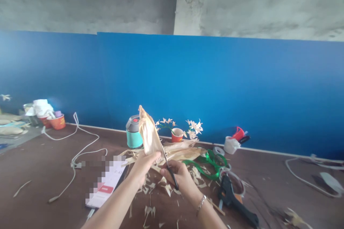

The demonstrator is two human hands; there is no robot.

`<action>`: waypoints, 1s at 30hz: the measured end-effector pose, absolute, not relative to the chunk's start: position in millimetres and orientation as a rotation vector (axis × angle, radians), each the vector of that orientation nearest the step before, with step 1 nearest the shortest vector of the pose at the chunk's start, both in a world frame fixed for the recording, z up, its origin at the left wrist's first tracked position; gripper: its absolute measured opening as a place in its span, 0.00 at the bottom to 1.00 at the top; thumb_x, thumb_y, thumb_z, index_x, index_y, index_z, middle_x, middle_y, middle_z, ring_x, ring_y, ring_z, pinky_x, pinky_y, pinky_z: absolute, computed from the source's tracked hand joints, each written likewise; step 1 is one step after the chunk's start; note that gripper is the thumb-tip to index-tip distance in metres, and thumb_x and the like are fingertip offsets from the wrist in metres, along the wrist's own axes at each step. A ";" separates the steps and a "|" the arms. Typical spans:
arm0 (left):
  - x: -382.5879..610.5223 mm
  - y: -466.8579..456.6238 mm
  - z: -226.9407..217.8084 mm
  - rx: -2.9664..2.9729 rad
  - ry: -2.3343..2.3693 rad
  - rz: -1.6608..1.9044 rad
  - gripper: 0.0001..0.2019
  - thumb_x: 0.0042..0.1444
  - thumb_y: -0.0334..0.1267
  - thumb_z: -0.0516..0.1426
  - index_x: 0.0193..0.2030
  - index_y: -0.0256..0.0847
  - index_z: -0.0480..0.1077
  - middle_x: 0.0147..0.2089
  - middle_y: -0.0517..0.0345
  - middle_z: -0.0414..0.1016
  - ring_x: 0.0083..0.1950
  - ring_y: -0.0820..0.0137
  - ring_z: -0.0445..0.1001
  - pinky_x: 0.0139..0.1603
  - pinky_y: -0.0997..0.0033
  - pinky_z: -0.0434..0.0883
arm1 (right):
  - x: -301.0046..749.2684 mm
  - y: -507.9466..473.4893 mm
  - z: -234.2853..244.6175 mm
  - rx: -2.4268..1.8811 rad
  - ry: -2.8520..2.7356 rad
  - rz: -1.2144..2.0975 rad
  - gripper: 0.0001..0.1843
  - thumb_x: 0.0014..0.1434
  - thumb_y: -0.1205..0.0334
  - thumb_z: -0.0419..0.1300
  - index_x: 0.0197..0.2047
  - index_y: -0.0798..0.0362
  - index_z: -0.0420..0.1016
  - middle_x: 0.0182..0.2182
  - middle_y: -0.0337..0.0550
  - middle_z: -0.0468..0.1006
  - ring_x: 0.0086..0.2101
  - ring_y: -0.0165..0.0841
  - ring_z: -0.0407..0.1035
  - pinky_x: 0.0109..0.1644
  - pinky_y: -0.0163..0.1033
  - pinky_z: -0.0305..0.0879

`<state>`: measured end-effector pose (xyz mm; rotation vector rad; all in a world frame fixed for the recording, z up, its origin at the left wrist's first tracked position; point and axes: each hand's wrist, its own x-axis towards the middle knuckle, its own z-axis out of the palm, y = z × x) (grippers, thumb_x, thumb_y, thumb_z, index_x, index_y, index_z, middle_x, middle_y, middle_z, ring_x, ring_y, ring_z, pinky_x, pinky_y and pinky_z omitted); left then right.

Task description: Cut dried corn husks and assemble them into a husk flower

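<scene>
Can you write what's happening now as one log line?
left hand: holds dried husk | right hand: holds scissors beside dried husk | table: green ribbon, glue gun, pale scraps

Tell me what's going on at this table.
A person holds a pale, dry husk upright in the left hand and scissors in the right hand, the blades at the husk's edge. Whether they are biting into it is hard to tell. Cut scraps litter the table below, and more husks lie behind the hands. Pale flowers show on both sides of a red cup, and a glue gun lies to the right.
</scene>
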<state>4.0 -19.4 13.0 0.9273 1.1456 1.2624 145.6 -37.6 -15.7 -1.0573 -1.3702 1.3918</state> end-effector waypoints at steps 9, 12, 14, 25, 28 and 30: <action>2.1 -17.3 11.1 1.038 1.116 1.253 0.10 0.41 0.37 0.62 0.31 0.36 0.75 0.26 0.54 0.77 0.35 0.61 0.75 0.35 0.67 0.68 | 147.9 -38.6 -11.4 -1.037 -1.361 1.416 0.18 0.41 0.52 0.68 0.23 0.57 0.69 0.11 0.28 0.59 0.13 0.19 0.48 0.16 0.28 0.42; 0.9 -15.8 11.3 1.085 1.140 1.221 0.12 0.42 0.38 0.62 0.34 0.35 0.75 0.32 0.51 0.79 0.38 0.59 0.75 0.38 0.65 0.67 | 150.9 -36.3 -14.0 -1.061 -1.395 1.415 0.17 0.41 0.52 0.68 0.23 0.57 0.70 0.11 0.28 0.60 0.13 0.19 0.48 0.16 0.28 0.41; 0.1 -15.5 11.3 1.112 1.149 1.210 0.13 0.42 0.39 0.61 0.35 0.35 0.75 0.33 0.51 0.79 0.38 0.59 0.75 0.38 0.65 0.67 | 152.5 -35.3 -14.8 -1.071 -1.417 1.417 0.17 0.41 0.53 0.68 0.23 0.57 0.70 0.11 0.29 0.60 0.13 0.20 0.48 0.16 0.28 0.41; -3.7 -14.3 10.1 1.159 1.143 1.139 0.13 0.43 0.37 0.61 0.37 0.36 0.75 0.37 0.51 0.80 0.42 0.58 0.75 0.41 0.64 0.68 | 156.0 -34.6 -12.6 -1.123 -1.419 1.435 0.18 0.40 0.53 0.69 0.27 0.59 0.73 0.13 0.29 0.61 0.14 0.19 0.49 0.16 0.28 0.43; -6.3 -12.3 7.1 1.204 1.153 1.106 0.13 0.44 0.38 0.60 0.37 0.36 0.75 0.38 0.50 0.79 0.43 0.57 0.75 0.42 0.62 0.68 | 157.6 -33.1 -15.7 -1.133 -1.416 1.452 0.18 0.40 0.54 0.69 0.28 0.59 0.73 0.14 0.30 0.62 0.15 0.19 0.48 0.16 0.28 0.43; -7.7 -11.0 5.8 1.242 1.147 1.097 0.13 0.45 0.38 0.59 0.37 0.36 0.75 0.38 0.51 0.79 0.44 0.57 0.74 0.44 0.62 0.67 | 158.9 -32.0 -17.6 -1.136 -1.435 1.452 0.17 0.40 0.55 0.69 0.28 0.59 0.73 0.14 0.30 0.62 0.14 0.19 0.48 0.16 0.28 0.43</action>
